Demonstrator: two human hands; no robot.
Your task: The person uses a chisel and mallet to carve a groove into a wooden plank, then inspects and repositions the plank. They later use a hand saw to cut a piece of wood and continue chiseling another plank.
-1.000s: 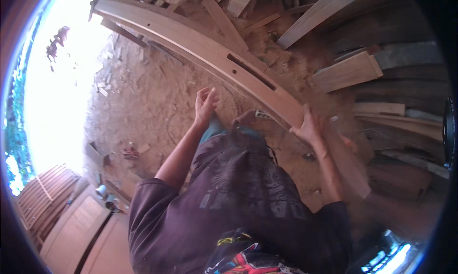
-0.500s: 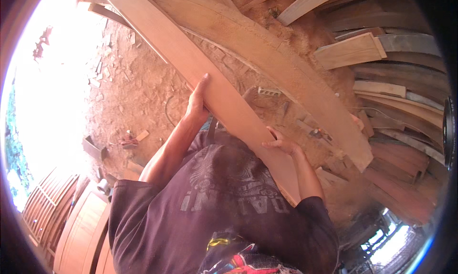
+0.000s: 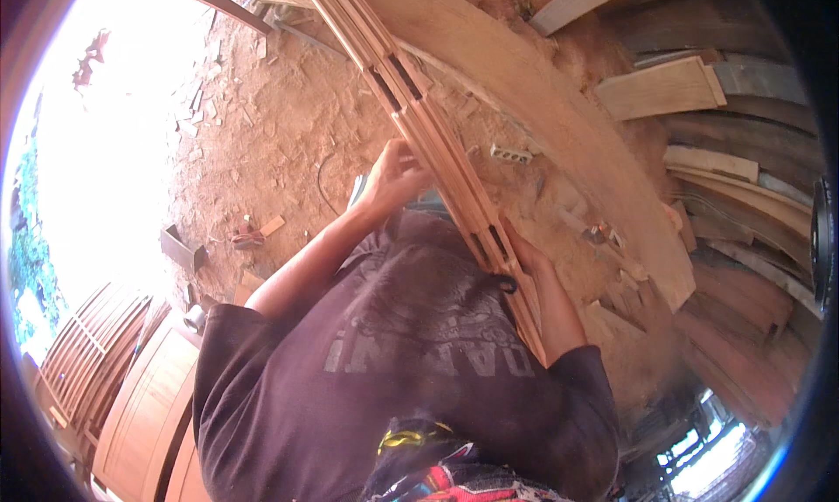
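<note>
Item: long slotted wooden frame (image 3: pixel 437 144), on edge; my left hand (image 3: pixel 393 180) and right hand (image 3: pixel 524 256) both grip closed on it; I judge it could twist and slip, being long

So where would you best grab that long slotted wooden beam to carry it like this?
Probably by its narrow long edges, one hand on each side, spread apart along its length. The slotted wooden beam is long, slim and tilted, so two spaced grips should steady it. Here the left hand wraps its left edge higher up, and the right hand holds its right edge lower down.
</note>
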